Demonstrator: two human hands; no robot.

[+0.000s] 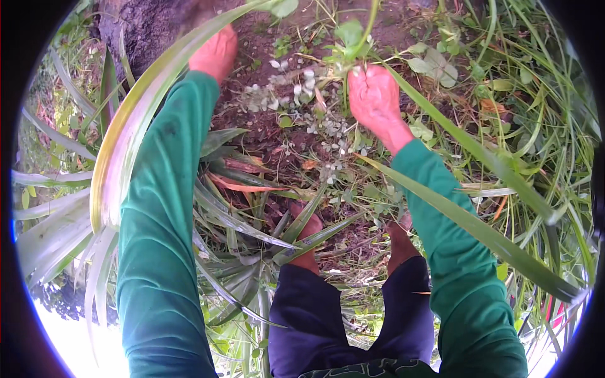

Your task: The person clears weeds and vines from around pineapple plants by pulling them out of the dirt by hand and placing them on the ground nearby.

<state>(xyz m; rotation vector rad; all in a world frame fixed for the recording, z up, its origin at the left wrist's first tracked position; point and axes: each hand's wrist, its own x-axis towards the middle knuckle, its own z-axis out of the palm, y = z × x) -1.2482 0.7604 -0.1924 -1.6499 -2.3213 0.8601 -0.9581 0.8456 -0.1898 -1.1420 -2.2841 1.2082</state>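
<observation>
My right hand [376, 104] is closed around a bunch of green weeds [353, 47], whose leaves and stems stick out past the fingers. My left hand [215, 53] reaches to the upper left, close to a dark rock or stump [142, 34]. It looks curled like a fist, but its fingertips are turned away and a blur lies just beyond it, so what it grips cannot be made out. Small pale-leaved plants [296, 88] cover the brown soil [252, 63] between both hands.
A long, yellow-edged leaf [116, 170] arches in front of my left forearm. Spiky plants [239, 214] grow beside my bare feet. Long green blades [472, 230] cross my right forearm, and tall grass [542, 120] crowds the right side.
</observation>
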